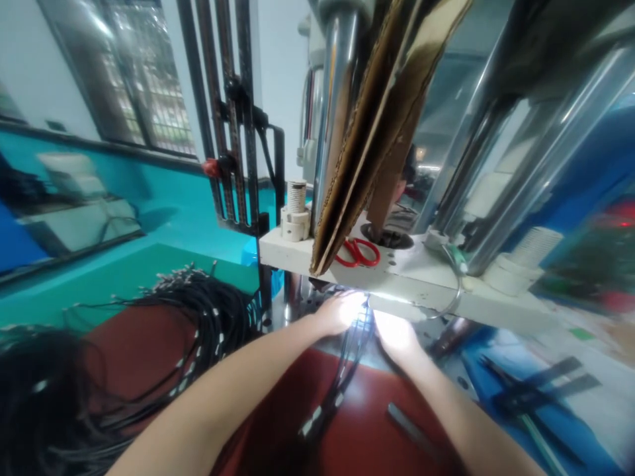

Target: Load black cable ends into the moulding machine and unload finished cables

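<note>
My left hand [344, 312] reaches under the white plate of a machine, beside the upper ends of several thin black cables [350, 360]. My right hand [399, 334] is close on the other side of the same cables, also at the plate's lower edge. Bright light washes out both hands, so their fingers and any grip do not show clearly. From between the hands the cables run down towards me over a dark red surface [367, 423], with white tags [311, 422] along them.
Red-handled scissors [364, 253] lie on the machine plate [411, 281], by upright cardboard [364, 145]. Heaped black cables [213, 324] fill the left side. A grey metal strip [409, 423] lies near my right forearm. Dark tools [540, 390] rest on blue material at right.
</note>
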`<action>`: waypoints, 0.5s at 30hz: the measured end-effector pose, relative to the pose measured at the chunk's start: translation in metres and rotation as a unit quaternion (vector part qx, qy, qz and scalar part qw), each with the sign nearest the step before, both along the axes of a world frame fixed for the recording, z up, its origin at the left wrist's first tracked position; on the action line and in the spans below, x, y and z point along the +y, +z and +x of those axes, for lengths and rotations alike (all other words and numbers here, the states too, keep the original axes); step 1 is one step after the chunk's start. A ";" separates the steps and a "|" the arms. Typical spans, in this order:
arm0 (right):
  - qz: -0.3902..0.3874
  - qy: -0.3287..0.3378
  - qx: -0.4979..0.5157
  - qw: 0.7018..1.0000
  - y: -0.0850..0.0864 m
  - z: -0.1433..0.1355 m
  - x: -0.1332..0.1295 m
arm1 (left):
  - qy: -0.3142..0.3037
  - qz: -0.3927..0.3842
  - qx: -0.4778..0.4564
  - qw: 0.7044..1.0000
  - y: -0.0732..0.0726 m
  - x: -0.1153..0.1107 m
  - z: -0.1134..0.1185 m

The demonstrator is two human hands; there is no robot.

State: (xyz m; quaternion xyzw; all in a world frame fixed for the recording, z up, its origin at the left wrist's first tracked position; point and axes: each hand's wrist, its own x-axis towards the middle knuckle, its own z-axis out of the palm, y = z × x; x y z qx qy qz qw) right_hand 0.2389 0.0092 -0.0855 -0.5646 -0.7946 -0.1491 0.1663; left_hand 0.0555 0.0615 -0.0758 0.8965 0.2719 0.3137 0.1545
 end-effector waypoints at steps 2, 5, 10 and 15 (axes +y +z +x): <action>-0.002 -0.004 -0.007 1.000 0.002 0.006 -0.004 | -0.012 0.020 -0.019 1.000 0.003 0.002 0.005; -0.005 -0.009 -0.016 1.000 0.002 0.012 -0.009 | -0.019 0.043 -0.004 0.999 0.010 0.003 0.012; -0.020 -0.018 -0.037 0.999 -0.003 0.015 -0.005 | 0.005 0.056 0.037 0.998 0.014 -0.001 0.017; -0.053 -0.032 -0.057 0.996 -0.003 0.013 -0.001 | 0.011 -0.002 0.111 0.994 0.017 -0.001 0.019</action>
